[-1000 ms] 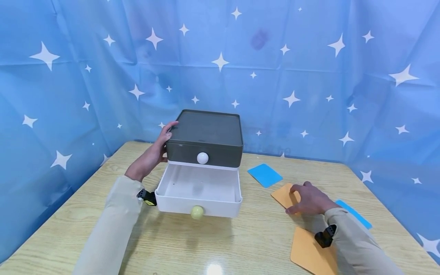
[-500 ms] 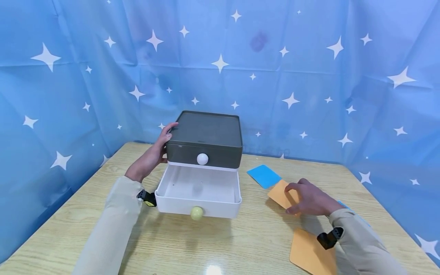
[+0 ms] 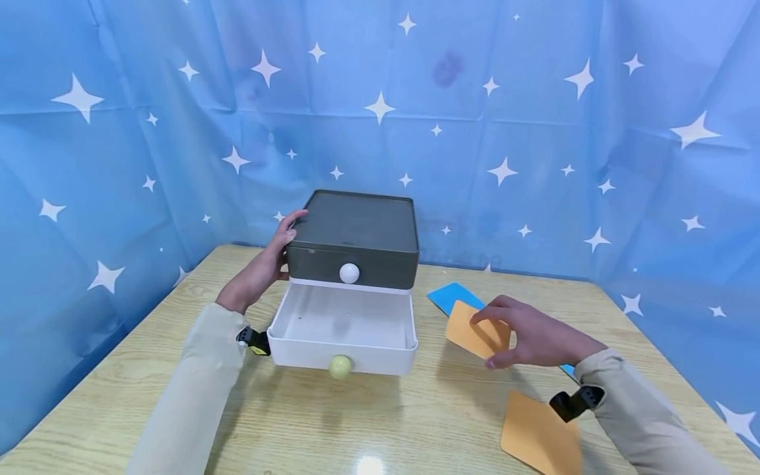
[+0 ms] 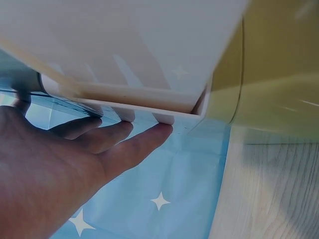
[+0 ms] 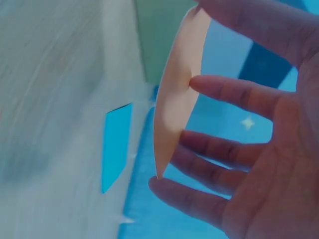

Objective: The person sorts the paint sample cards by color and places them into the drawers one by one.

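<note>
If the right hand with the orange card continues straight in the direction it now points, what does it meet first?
Probably the open white drawer. The right hand holds the orange card above the table, pointing left toward the drawer's right wall. Nothing shows between them, though depth is unclear.

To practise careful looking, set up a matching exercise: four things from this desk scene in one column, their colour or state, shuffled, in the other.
1. lower drawer
2. upper drawer
3. card in the right hand
4. card behind it on the table

a. blue
b. pulled open, white
c. orange, lifted
d. closed, dark grey

Pairs: 1-b, 2-d, 3-c, 4-a
</note>
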Demonstrator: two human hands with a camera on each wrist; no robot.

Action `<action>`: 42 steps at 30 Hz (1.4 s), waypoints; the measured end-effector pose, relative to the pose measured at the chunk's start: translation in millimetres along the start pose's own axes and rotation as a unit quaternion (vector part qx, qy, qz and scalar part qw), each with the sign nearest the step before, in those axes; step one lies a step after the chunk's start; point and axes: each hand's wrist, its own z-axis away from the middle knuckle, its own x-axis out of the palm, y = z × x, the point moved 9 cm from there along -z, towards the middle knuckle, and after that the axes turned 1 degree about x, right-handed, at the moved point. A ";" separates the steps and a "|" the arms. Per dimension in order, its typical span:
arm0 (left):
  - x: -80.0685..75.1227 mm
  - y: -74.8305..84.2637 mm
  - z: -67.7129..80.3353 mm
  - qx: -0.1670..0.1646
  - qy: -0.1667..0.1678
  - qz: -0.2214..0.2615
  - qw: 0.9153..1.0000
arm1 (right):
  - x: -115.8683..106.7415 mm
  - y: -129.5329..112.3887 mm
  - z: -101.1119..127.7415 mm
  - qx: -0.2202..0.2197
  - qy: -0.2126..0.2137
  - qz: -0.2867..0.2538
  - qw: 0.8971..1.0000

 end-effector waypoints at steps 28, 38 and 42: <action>-0.1 0.5 -0.5 0.004 0.003 0.000 1.000 | -33.1 -120.6 -16.0 -0.177 -0.012 0.021 0.984; 0.3 1.9 0.5 0.007 0.004 0.006 1.000 | -28.1 -153.8 -35.6 -0.201 -0.010 0.031 0.979; 0.6 1.6 0.5 0.005 0.005 0.002 1.000 | -24.1 -159.9 -42.0 -0.191 -0.018 0.033 0.981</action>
